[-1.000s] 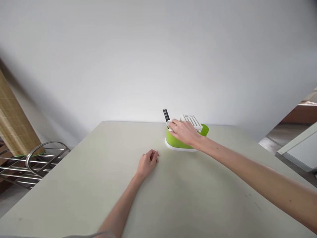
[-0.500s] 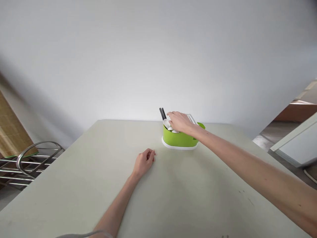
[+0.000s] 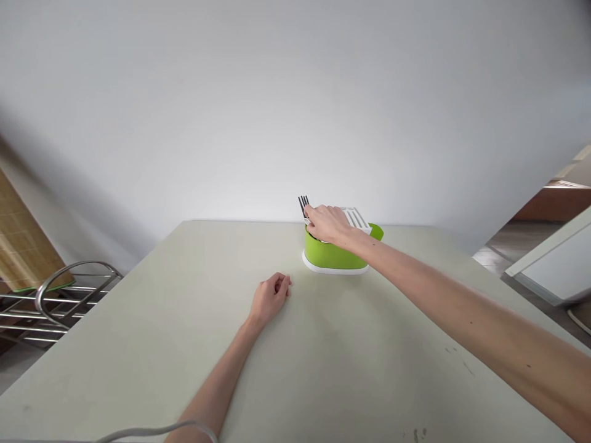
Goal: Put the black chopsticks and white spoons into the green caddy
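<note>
A green cutlery holder with a white base stands toward the back of the table. Over its left part is my right hand, fingers bent and thumb low at the rim. A bit of white shows between thumb and fingers, but what they grip is mostly hidden. Black chopsticks stick up just behind the fingertips. To the right of the hand a white slotted insert shows at the holder's top. My left hand rests on the table in front and to the left, loosely closed with nothing visible in it.
The pale table reaches back to a white wall. At the left stand a metal rack and a rolled bamboo mat. A grey cable crosses my left forearm.
My right hand has moved slightly left and closed its fingers further, covering the white spoons seen earlier. More of the slotted insert now shows. The left hand stays put.
</note>
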Demonstrator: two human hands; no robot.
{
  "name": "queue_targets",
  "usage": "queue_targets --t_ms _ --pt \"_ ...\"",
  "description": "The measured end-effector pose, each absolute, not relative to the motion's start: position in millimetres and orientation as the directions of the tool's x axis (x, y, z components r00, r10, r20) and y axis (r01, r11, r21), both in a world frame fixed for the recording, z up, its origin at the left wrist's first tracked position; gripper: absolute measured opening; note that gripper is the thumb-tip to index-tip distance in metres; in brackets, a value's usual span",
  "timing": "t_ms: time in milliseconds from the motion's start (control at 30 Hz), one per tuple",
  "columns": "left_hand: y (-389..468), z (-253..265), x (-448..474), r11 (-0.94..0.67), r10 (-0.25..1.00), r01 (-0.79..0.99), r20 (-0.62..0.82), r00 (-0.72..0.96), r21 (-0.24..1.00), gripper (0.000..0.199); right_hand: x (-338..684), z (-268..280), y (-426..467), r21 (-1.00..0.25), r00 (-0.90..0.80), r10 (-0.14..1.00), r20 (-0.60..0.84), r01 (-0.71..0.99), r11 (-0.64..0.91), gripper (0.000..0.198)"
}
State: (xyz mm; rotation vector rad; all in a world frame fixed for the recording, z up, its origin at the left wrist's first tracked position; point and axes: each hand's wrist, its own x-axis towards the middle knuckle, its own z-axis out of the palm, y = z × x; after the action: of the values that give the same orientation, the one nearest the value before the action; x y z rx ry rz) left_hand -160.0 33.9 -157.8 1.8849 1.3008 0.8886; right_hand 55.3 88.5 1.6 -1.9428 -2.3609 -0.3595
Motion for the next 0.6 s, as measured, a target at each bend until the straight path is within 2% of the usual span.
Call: queue_targets --t_ms 233,600 --pt "33 -158 -159 -0.282 0.948 0.489 0.163 0.272 0.825 0.038 49 -3 85 0.094 -0.205 0.943 0.262 0.978 0.186 0.044" --pt "35 -159 -162 -0.286 0.945 0.449 0.171 0.28 0.846 0.037 64 5 69 -0.131 -0.232 0.911 0.342 0.948 0.29 0.031"
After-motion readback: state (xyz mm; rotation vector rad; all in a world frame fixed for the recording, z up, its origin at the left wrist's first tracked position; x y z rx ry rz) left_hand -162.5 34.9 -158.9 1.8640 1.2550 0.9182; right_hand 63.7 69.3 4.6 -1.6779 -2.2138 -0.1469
